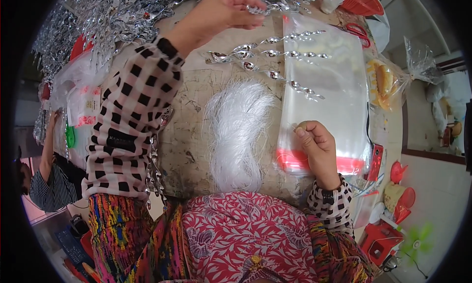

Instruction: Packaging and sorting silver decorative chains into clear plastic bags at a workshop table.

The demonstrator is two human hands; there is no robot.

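Note:
At the far side of the table, my left hand (228, 15) has its fingertips closed around a silver twisted spiral (256, 9) beside the heap of shiny spirals. Several more spirals (248, 66) are laid out below it, their tips over a stack of clear plastic bags (327, 106) with red edges. My right hand (318, 147) is above the near part of that stack, thumb and index finger pinched on what looks like a thin clear thread (295, 127). Between my arms, a bundle of white shiny thread (238, 135) lies lengthwise on the worn tabletop.
A large heap of silver spirals (108, 17) covers the far left. Red-handled scissors (361, 32) and a red basket (359, 0) are at the far right. Bagged bread (388, 83) sits right of the plastic stack. Another person in a striped top (51, 184) is at the left.

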